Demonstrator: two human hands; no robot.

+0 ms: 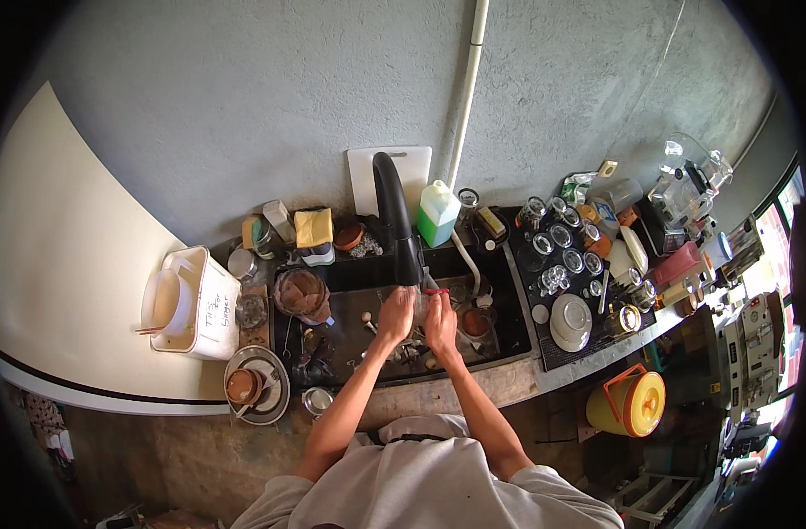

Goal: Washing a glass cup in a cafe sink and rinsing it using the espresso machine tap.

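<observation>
Two bare hands meet over the dark sink [511, 333], just below the spout of the black faucet [390, 198]; take them as the clock's centre. The right hand [440, 324] has its fingers narrowed about a small red-edged item [436, 291], which sits at 12 o'clock of that hand, beside the spout; its kind is too small to tell. The left hand [398, 313], at 9 o'clock of the right, has its fingers drawn together, but whether they hold anything I cannot tell. Handling the item well here probably calls for a light pinch near the red part, with each face turned beneath the spout, low over the basin to limit splashing. If an edge proves sharp, fingertips belong off it. Space looks tight: a brown round dish [473, 324] lies at 3 o'clock, a brownish bowl-like container [302, 291] at 9, and upturned glasses [569, 236] crowd 2 o'clock, so small wrist turns should serve better than wide sweeps.
</observation>
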